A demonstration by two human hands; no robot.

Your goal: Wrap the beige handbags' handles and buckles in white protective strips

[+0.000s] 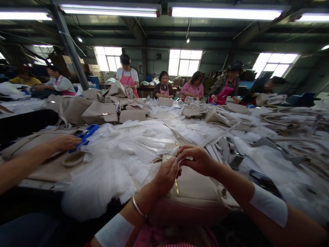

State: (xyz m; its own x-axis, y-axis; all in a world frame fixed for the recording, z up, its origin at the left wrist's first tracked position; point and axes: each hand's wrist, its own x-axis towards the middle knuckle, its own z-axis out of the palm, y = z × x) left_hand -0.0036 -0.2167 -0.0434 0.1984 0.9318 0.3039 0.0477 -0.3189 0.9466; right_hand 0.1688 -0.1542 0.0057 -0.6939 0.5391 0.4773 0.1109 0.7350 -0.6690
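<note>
A beige handbag [197, 190] with a gold-coloured zip [177, 187] lies at the table's near edge in front of me. Above it, my left hand [166, 175] is closed, its fingers pinching a small piece of thin white wrapping [178, 162]. My right hand [196, 159] meets it from the other side, thumb and fingers bent onto the same wrapping. Whatever lies inside that wrapping is hidden by my fingers. A metal ring fitting [223, 192] shows at the bag's right side.
Sheets of white wrapping [123, 140] spread across the table. Beige bags [100, 111] are heaped at the far left. On the left, a co-worker's hand [65, 142] touches a blue tape dispenser [88, 133] near a tape roll [73, 159]. A grey dispenser [230, 152] stands right; several people work opposite.
</note>
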